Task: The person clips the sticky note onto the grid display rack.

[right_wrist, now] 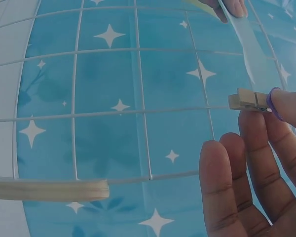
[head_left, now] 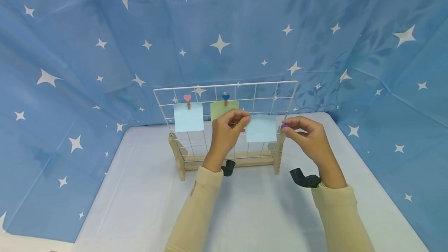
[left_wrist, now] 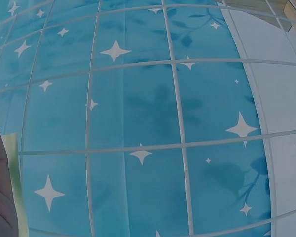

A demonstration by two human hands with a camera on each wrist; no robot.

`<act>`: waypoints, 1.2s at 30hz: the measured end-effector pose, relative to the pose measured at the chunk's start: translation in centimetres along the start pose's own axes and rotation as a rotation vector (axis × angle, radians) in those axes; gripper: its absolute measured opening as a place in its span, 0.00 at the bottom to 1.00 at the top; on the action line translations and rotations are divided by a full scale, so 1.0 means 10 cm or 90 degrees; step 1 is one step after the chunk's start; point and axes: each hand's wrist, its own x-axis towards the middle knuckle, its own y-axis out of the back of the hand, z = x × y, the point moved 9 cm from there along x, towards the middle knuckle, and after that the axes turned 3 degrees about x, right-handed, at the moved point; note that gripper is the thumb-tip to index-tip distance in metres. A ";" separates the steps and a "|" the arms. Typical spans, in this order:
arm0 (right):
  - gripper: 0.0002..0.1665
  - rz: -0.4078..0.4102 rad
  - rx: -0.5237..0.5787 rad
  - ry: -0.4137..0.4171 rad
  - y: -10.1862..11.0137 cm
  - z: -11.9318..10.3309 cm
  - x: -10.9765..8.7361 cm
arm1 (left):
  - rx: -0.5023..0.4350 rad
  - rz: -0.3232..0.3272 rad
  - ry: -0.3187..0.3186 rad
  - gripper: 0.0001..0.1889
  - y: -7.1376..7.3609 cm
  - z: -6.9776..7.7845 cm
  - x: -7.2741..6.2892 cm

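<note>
In the head view, my left hand [head_left: 225, 131] pinches the left edge of a light blue paper sheet [head_left: 261, 128] before a white wire grid [head_left: 245, 84]. To the right of that sheet, my right hand [head_left: 312, 139] pinches a small wooden clothespin [right_wrist: 246, 99] with a purple decoration [head_left: 285, 126]. The right wrist view shows the clothespin between thumb and fingertips, its wooden end apart from the sheet. A second light blue sheet [head_left: 189, 118] hangs from a pink-heart clothespin [head_left: 188, 100]. Beside it, a green sheet [head_left: 220, 108] hangs from a blue-heart clothespin [head_left: 226, 98], partly hidden by my left hand.
Wooden feet [head_left: 177, 158] and a wooden crossbar [head_left: 245, 161] hold the grid upright on a white-covered table [head_left: 140, 205]. Behind it hangs a blue cloth [head_left: 196, 18] with white stars. Black wrist mounts [head_left: 305, 179] stick out near both wrists.
</note>
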 end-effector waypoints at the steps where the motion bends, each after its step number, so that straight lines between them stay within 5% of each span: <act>1: 0.11 0.001 -0.004 -0.002 0.00 0.00 0.00 | 0.001 0.000 -0.001 0.07 0.00 0.00 0.01; 36: 0.12 -0.001 -0.012 0.009 0.06 -0.10 0.15 | -0.001 0.010 -0.018 0.08 -0.06 0.06 0.21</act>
